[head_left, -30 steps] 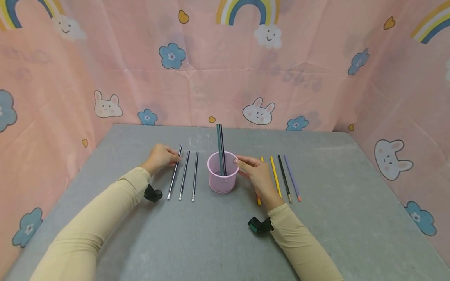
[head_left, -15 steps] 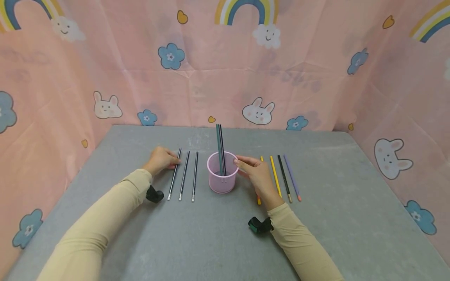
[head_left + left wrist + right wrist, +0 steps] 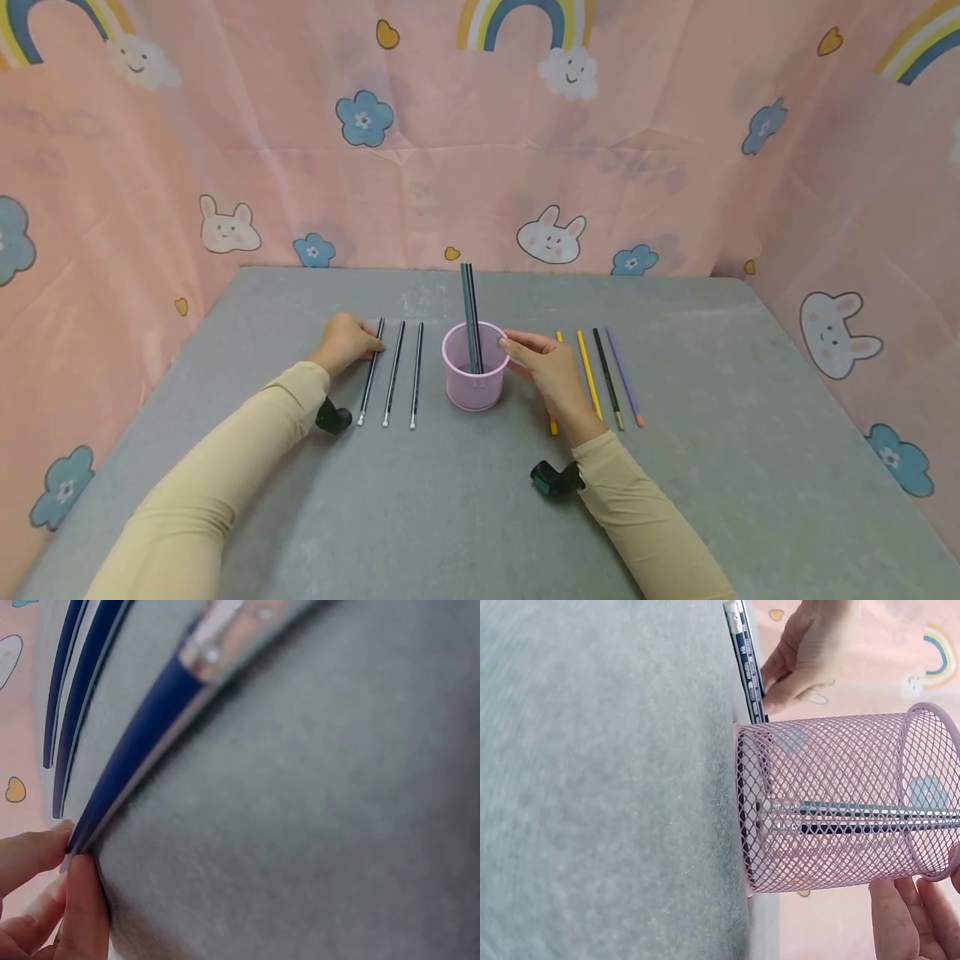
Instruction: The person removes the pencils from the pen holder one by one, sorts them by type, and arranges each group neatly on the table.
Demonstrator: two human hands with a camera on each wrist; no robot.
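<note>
My left hand [image 3: 345,343] pinches the leftmost dark blue pencil [image 3: 367,392] near its far end, between thumb and fingertips. In the left wrist view this pencil [image 3: 142,742] lies along the grey surface, its metal eraser band toward the camera. Two similar pencils [image 3: 393,375] lie just right of it. A pink mesh pencil cup [image 3: 474,393] stands upright at the middle, and my right hand [image 3: 551,375] holds its rim from the right side. Inside the cup stand a green pencil [image 3: 847,809] and a dark pencil [image 3: 840,827], eraser ends down.
Right of the cup lie yellow pencils [image 3: 588,375], a black pencil [image 3: 607,379] and a purple pencil [image 3: 624,375], one yellow partly hidden by my right hand. A pink printed curtain [image 3: 420,192] surrounds the grey table [image 3: 450,517] at the back and sides.
The pinched pencil's far end has dropped slightly and come a little nearer, along with my left hand. My right hand and the cup have stayed in place.
</note>
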